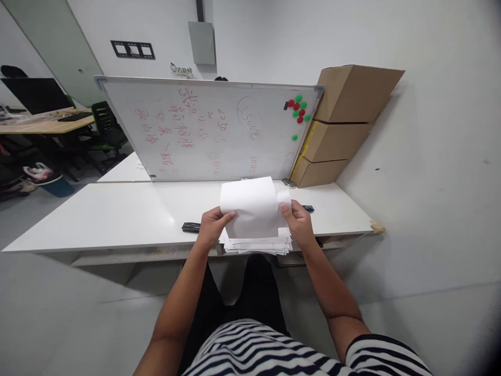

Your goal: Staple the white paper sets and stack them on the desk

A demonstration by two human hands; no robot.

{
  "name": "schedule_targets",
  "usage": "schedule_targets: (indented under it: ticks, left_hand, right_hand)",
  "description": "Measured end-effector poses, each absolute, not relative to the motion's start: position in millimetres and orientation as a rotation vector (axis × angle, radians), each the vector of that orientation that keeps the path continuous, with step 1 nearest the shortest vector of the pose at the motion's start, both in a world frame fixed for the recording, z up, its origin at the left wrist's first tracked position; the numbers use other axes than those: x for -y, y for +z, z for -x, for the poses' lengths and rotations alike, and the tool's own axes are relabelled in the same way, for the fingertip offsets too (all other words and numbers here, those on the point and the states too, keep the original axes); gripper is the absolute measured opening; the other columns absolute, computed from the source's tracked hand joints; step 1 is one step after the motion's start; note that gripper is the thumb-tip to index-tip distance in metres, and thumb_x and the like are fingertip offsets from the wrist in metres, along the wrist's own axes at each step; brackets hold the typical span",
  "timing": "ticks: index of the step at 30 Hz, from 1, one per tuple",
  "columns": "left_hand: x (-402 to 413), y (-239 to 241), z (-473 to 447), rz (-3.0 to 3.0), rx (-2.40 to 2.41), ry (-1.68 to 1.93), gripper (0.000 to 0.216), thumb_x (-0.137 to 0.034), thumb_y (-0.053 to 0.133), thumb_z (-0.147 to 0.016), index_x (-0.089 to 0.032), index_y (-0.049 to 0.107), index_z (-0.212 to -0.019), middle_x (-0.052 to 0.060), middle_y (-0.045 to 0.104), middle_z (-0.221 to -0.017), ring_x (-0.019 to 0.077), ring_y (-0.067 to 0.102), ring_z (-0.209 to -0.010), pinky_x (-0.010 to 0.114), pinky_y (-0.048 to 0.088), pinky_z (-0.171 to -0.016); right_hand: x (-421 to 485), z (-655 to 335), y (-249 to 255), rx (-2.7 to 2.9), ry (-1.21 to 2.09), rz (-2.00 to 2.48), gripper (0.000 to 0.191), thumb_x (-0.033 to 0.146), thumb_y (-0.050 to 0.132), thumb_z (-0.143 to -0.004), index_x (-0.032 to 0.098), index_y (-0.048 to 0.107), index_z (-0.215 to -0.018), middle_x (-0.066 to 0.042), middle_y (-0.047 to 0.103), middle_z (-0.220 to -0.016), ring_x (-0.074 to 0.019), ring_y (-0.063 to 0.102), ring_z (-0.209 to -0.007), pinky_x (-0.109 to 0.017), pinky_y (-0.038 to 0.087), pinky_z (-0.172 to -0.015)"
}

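Several white paper sheets are held up between my two hands, bowed over the desk. My left hand pinches their left edge, thumb on top and fingers behind. On the opposite side, my right hand grips the right edge the same way, its thumb pressing on a narrower strip of paper. Directly below is a loose stack of paper at the desk's front edge, with uneven layers. A black stapler-like object lies just left of my left hand. Partly hidden beyond my right hand is a small dark object.
The white desk has an open shelf under its front edge. A whiteboard with red writing and round magnets leans at the back. Three stacked cardboard boxes stand at the right by the wall. A blue bin sits on the floor at left.
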State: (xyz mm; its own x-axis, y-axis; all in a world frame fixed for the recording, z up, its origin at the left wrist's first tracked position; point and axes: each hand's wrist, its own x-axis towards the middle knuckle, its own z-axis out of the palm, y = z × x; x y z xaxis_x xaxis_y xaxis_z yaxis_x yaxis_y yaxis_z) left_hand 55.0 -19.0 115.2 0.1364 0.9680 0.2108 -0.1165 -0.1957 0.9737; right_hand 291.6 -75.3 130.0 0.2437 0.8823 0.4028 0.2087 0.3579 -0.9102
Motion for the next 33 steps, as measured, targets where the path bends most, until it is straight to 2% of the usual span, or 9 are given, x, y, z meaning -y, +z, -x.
schedule_targets:
  ticks: [4,8,11,16,18,23,26,28,33]
  left_hand:
    - [20.1,103.0,-59.8,-1.198,-0.808,1.353,0.040,-0.041,0.074,-0.069,-0.018,0.066,-0.100,0.006,0.071,-0.100,0.0206,0.063,-0.095,0.035,0.049,-0.086]
    - [13.6,83.5,-62.9,-1.108,-0.832,1.306,0.042,-0.042,0.073,-0.070,-0.018,0.060,-0.102,0.007,0.070,-0.100,0.0187,0.064,-0.095,0.035,0.048,-0.087]
    - [10.1,70.9,-61.7,-1.078,-0.884,1.328,0.041,-0.044,0.072,-0.069,-0.017,0.060,-0.098,0.006,0.070,-0.100,0.0179,0.063,-0.093,0.034,0.048,-0.087]
    - [8.1,60.0,-57.3,-1.114,-0.995,1.387,0.040,-0.046,0.069,-0.072,-0.019,0.060,-0.100,0.005,0.068,-0.100,0.0176,0.063,-0.092,0.033,0.048,-0.083]
    - [4.9,58.0,-54.9,-1.183,-1.053,1.383,0.038,-0.045,0.068,-0.072,-0.019,0.061,-0.099,0.005,0.068,-0.100,0.0179,0.063,-0.092,0.032,0.048,-0.082]
    - [-9.4,60.0,-48.8,-1.301,-1.042,1.339,0.036,-0.043,0.069,-0.072,-0.017,0.062,-0.096,0.006,0.068,-0.099,0.0186,0.062,-0.090,0.032,0.048,-0.081]
    - [-15.2,66.3,-49.3,-1.279,-0.937,1.393,0.041,-0.042,0.070,-0.071,-0.018,0.060,-0.103,0.006,0.067,-0.105,0.0192,0.062,-0.093,0.034,0.048,-0.083]
    - [-17.0,68.5,-51.5,-1.298,-0.905,1.379,0.046,-0.043,0.071,-0.069,-0.019,0.061,-0.107,0.008,0.067,-0.107,0.0210,0.062,-0.096,0.035,0.048,-0.085]
    - [-18.8,56.1,-56.8,-1.444,-0.984,1.136,0.041,-0.044,0.075,-0.062,-0.017,0.068,-0.092,0.007,0.070,-0.095,0.0244,0.062,-0.092,0.039,0.048,-0.084]
  right_hand:
    - [84.8,-288.7,128.3,1.351,0.643,1.121,0.036,0.053,0.061,-0.079,0.021,0.069,-0.093,-0.005,0.069,-0.091,-0.0249,0.061,-0.091,-0.037,0.047,-0.083]
    - [76.4,-286.0,121.1,1.483,0.720,1.079,0.036,0.052,0.059,-0.080,0.021,0.069,-0.097,-0.005,0.069,-0.096,-0.0260,0.060,-0.096,-0.039,0.046,-0.088]
    - [72.0,-282.3,116.7,1.583,0.740,1.136,0.032,0.049,0.055,-0.084,0.020,0.067,-0.094,-0.005,0.068,-0.093,-0.0232,0.060,-0.092,-0.035,0.046,-0.083]
    - [69.4,-276.2,103.8,1.660,0.599,1.355,0.027,0.044,0.046,-0.089,0.021,0.058,-0.081,0.003,0.054,-0.064,-0.0141,0.049,-0.064,-0.025,0.041,-0.064]
    - [63.3,-276.3,100.5,1.734,0.624,1.368,0.025,0.041,0.044,-0.089,0.021,0.057,-0.084,0.004,0.052,-0.063,-0.0135,0.048,-0.062,-0.025,0.040,-0.063]
    - [42.0,-275.8,108.6,1.893,0.783,1.283,0.027,0.037,0.046,-0.087,0.022,0.058,-0.106,-0.002,0.065,-0.098,-0.0190,0.058,-0.090,-0.031,0.044,-0.081]
    - [36.2,-269.9,110.1,1.819,0.763,1.279,0.050,0.040,0.055,-0.084,0.026,0.043,-0.130,-0.005,0.059,-0.123,-0.0217,0.056,-0.107,-0.034,0.044,-0.088]
    - [34.6,-264.9,100.7,1.726,0.702,1.316,0.058,0.043,0.058,-0.083,0.027,0.038,-0.134,-0.007,0.059,-0.124,-0.0230,0.056,-0.108,-0.037,0.045,-0.090]
    - [34.8,-256.6,50.4,1.631,0.598,1.531,0.046,0.043,0.050,-0.086,0.018,0.047,-0.124,-0.013,0.062,-0.115,-0.0273,0.058,-0.106,-0.042,0.045,-0.091]
